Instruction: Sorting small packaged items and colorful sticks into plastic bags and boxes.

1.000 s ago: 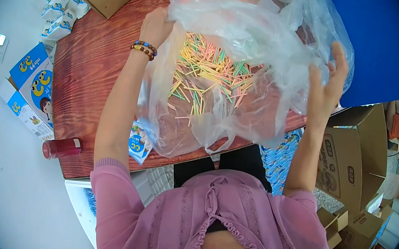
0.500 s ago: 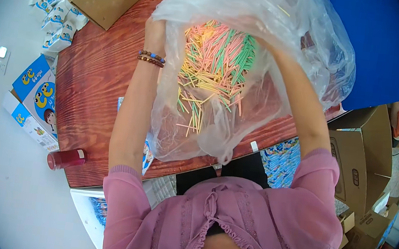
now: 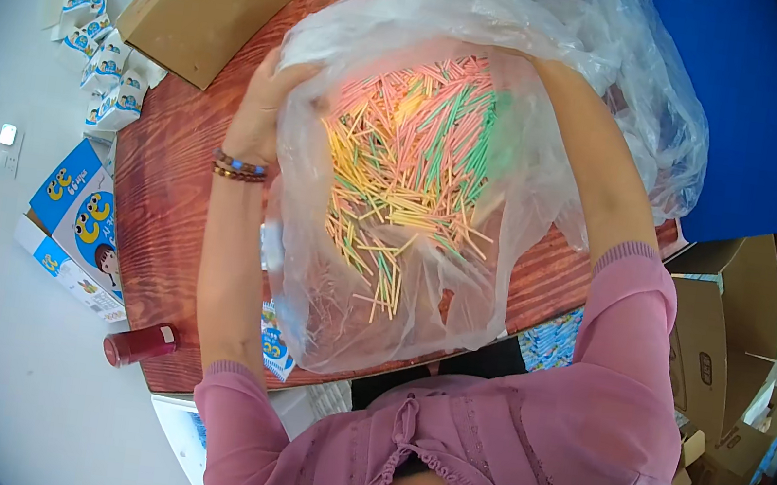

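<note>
A large clear plastic bag [image 3: 299,329] lies on the table, its mouth held wide. Inside is a heap of thin pink, yellow and green sticks [image 3: 411,147], with a few loose ones strewn toward me. My left hand [image 3: 268,101], below which two beaded bracelets sit, is closed on the bag's left side; its fingertips are partly covered by plastic. My right hand [image 3: 522,62] reaches to the bag's far right edge, where folds of plastic hide its fingers. The sticks lie between my two arms, and neither hand touches them visibly.
The red wood-grain table [image 3: 172,175] carries a cardboard box [image 3: 214,4] at the far left. Small white-and-blue packets [image 3: 116,79], a blue printed carton [image 3: 82,222] and a red jar [image 3: 139,344] line the left edge. Open cardboard boxes [image 3: 720,335] stand at the right, below a blue surface [image 3: 739,112].
The bag has come nearer to me and its mouth is spread wider, showing more sticks. My left hand has moved left and toward me; my right arm has shifted slightly right.
</note>
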